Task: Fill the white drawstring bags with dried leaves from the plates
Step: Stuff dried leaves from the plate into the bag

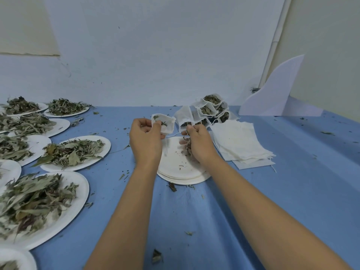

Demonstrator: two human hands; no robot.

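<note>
Loose leaf scraps (156,256) lie nearest you on the blue cloth (194,221). Your left hand (145,142) pinches an open bag (163,123) at 12 o'clock, a few leaves already inside. Your right hand (200,145) is closed on a clump of leaves (188,145) over the emptied plates (181,168). You're mid-fill, I judge: next, bring that clump to the bag's mouth. Filled bags (210,108) sit at 1 o'clock, empty bags (239,141) at 2, full plates (76,152) at 9.
</note>
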